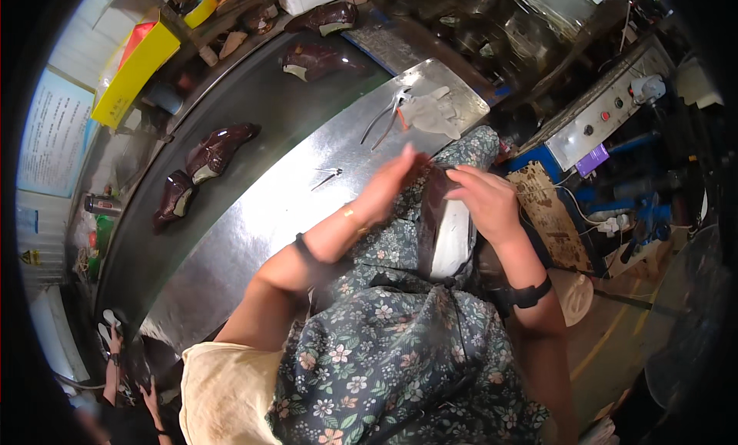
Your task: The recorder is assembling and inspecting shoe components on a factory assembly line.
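Observation:
A dark brown shoe upper on a white last (446,226) lies on my lap, over a floral apron. My left hand (388,185) presses against the shoe's left side near its toe, fingers together. My right hand (486,203) rests on the shoe's right side, fingers curled over its edge. Both hands hold the shoe between them. A black band sits on each wrist.
A steel worktable (269,206) holds pliers (384,122), a white glove (432,113) and a small metal tool (327,176). Several dark brown shoes (219,149) ride a black conveyor belt (154,237). A yellow box (134,72) is far left. A control panel (607,110) stands right. Another person's hands (115,349) show lower left.

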The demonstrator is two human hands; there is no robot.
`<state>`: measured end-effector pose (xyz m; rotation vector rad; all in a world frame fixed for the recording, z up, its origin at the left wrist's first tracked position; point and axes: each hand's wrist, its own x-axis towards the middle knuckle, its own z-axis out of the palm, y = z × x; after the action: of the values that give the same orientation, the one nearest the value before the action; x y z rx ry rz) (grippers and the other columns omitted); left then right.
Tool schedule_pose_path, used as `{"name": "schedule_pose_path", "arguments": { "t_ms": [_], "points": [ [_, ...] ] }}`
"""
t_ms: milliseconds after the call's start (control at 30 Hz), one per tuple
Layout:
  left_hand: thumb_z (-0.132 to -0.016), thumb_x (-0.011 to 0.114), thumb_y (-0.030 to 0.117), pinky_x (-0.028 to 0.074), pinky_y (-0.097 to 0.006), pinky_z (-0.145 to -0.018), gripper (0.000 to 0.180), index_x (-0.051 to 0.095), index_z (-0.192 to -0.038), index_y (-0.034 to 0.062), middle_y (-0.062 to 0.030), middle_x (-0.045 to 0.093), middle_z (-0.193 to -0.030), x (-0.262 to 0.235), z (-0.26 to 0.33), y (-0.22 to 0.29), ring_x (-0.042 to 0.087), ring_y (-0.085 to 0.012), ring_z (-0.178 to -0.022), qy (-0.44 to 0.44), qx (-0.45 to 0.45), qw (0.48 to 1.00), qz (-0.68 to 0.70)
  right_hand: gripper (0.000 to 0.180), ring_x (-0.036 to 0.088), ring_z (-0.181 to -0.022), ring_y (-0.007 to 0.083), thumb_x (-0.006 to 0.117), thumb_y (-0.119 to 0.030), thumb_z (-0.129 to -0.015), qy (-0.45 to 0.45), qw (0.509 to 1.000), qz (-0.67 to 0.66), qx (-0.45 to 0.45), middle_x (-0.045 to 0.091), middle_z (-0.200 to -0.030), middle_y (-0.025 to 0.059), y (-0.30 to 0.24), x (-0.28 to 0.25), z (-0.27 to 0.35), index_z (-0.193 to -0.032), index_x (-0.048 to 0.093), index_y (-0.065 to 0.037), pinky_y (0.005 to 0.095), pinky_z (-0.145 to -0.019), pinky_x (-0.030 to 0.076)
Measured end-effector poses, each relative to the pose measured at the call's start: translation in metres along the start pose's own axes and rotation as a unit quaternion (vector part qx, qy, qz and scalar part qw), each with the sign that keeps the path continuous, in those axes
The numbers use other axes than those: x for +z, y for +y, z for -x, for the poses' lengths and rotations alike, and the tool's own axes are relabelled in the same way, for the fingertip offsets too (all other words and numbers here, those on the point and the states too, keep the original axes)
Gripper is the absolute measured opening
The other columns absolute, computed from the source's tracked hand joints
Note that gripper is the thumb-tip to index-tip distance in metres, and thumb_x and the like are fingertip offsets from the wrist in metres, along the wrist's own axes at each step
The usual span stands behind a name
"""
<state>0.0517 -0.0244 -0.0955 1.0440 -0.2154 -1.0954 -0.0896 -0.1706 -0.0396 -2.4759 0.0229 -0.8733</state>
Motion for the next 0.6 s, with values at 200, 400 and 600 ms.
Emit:
{"name": "schedule_pose_path", "arguments": {
  "t_ms": [200, 400, 600],
  "points": [
    [-0.098, 0.045, 0.025, 0.044, -0.028, -0.073, 0.029, 0.062, -0.095, 0.0019, -0.0055, 0.062, -0.088, 0.056, -0.011, -0.017, 0.054, -0.0127, -0.080, 0.004, -0.048, 0.998, -0.046, 0.028, 0.068, -0.080, 0.0276, 0.078, -0.018, -0.071, -0.027, 0.999, 0.036, 0.029, 0.069, -0.091, 0.0115, -0.019, -0.022, 0.005, -0.092, 0.069, -0.003, 0.0340, -0.068, 0.055],
    [-0.097, 0.044, 0.025, 0.045, -0.031, -0.076, 0.029, 0.061, -0.093, 0.0009, -0.0068, 0.061, -0.088, 0.042, -0.020, -0.026, 0.057, -0.0162, -0.081, 0.008, -0.079, 0.997, -0.019, 0.026, 0.068, -0.083, 0.0283, 0.075, -0.020, -0.075, -0.041, 0.990, -0.060, 0.120, 0.070, -0.092, 0.0122, -0.006, -0.012, 0.006, -0.095, 0.070, -0.005, 0.0333, -0.071, 0.054],
    [-0.088, 0.061, 0.028, 0.040, -0.038, -0.098, 0.039, 0.054, -0.116, 0.0015, -0.0175, 0.058, -0.111, 0.044, -0.009, -0.026, 0.054, -0.0332, -0.111, -0.008, 0.373, 0.820, -0.434, 0.057, 0.057, -0.110, 0.0183, 0.060, -0.012, -0.089, -0.027, 0.900, -0.261, 0.347, 0.059, -0.123, 0.0114, 0.011, 0.039, 0.110, -0.139, 0.036, 0.000, 0.0303, -0.097, 0.043]
  ]
}}
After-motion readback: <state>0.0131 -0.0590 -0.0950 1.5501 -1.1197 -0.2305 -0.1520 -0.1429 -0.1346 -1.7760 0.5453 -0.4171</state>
